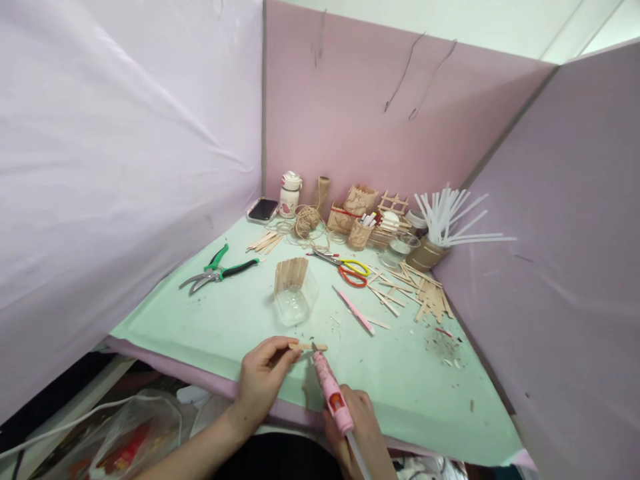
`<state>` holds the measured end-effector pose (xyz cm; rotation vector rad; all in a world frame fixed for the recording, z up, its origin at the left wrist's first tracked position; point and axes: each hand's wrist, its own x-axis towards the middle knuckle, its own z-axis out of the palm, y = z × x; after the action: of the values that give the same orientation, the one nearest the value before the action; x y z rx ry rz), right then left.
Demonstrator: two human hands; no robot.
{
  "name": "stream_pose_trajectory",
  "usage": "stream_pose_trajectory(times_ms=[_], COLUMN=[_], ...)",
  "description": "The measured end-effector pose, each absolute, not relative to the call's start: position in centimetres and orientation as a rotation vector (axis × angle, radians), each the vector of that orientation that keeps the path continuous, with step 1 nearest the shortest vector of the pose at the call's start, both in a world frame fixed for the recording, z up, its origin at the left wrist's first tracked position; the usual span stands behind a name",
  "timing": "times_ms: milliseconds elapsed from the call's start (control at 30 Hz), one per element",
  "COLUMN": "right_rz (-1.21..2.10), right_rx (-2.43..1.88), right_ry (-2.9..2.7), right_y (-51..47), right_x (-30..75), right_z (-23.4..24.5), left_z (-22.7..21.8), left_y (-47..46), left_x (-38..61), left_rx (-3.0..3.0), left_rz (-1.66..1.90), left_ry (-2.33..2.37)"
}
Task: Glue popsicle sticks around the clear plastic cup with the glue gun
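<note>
Between its thumb and fingers, my left hand (263,373) pinches one end of a wooden craft stick (315,347) held out flat to the right. My right hand (361,427) grips a pink hot glue gun (330,387), a glue stick feeding from its back end. The gun's nozzle points at the craft stick and appears to touch it or sit just over it. Just beyond the hands stands a clear plastic container (294,308) with craft sticks (291,273) lined upright along its back side.
Garden shears (217,272) lie left; scissors (345,267) and a pink pen-like tool (354,311) lie right of the container. Loose sticks (395,290), twine (306,221), a phone (263,210), a bottle (290,195) and a holder of white glue sticks (443,220) stand or lie farther back.
</note>
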<state>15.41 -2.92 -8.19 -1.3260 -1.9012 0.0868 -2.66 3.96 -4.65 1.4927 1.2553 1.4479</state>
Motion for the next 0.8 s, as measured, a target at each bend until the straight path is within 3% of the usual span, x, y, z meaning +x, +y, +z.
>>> stream_pose_trajectory(times_ms=[800], right_rz=[0.245], right_rx=[-1.433], right_ry=[-1.958], right_y=[-3.5], right_x=[15.8], right_z=[-6.4], left_z=[-4.2], left_y=[4.0], left_x=[-2.4], left_rx=[1.428], left_rz=[1.470], left_ry=[1.264])
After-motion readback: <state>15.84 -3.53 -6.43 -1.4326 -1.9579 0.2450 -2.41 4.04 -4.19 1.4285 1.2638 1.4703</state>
